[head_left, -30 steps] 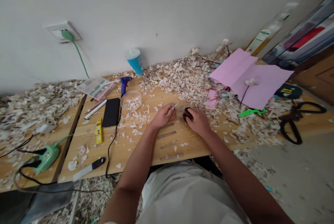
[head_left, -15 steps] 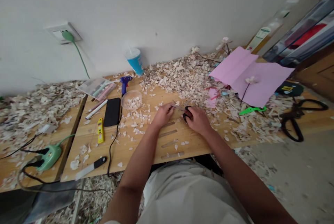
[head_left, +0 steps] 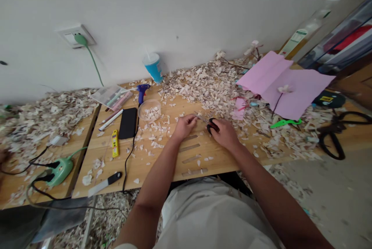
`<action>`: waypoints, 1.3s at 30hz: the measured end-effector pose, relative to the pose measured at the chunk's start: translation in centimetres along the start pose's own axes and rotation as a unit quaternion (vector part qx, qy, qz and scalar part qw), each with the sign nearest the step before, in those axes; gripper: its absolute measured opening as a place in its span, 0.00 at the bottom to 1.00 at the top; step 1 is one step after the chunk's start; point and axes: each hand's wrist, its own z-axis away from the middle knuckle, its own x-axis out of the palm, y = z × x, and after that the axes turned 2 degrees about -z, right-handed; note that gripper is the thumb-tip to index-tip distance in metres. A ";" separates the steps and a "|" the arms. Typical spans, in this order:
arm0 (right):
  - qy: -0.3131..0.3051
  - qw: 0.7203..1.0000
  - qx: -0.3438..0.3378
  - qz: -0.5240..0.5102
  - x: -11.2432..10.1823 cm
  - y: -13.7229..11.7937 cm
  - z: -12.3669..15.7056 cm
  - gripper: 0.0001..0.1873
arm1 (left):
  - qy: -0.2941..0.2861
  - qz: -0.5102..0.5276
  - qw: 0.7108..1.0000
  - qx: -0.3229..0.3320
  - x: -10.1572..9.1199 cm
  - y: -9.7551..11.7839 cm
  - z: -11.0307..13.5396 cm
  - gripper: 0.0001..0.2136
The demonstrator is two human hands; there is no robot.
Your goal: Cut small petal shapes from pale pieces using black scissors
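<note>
My right hand [head_left: 224,133] grips black-handled scissors [head_left: 211,124] over the middle of a wooden table [head_left: 162,160]; the blades point left toward my left hand. My left hand [head_left: 185,125] is pinched on a small pale scrap that I cannot make out, right at the blade tips. Pale husk scraps [head_left: 209,86] lie heaped on the table just beyond both hands. A clear bowl [head_left: 149,110] with a few scraps in it stands left of my left hand.
A black phone [head_left: 128,122], yellow cutter [head_left: 115,143], blue glue gun [head_left: 142,91], blue cup [head_left: 153,67] and pens lie to the left. Pink paper [head_left: 286,82] with a flower, a green tool [head_left: 284,123] and black straps [head_left: 334,133] are right. A green power strip [head_left: 59,169] sits far left.
Both hands stay together at the same spot on the table. The view has shifted slightly, so everything sits a little further right in the picture.
</note>
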 end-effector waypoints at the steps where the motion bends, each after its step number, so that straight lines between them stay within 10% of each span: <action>1: -0.001 1.000 0.004 -0.001 0.0 0.0 0.0 0.06 | -0.002 0.015 1.000 -0.004 0.1 0.0 0.0 0.18; 39: -0.004 1.000 -0.019 0.018 -0.7 -1.0 0.2 0.12 | 0.038 -0.129 0.984 0.121 -0.1 -1.1 -0.3 0.10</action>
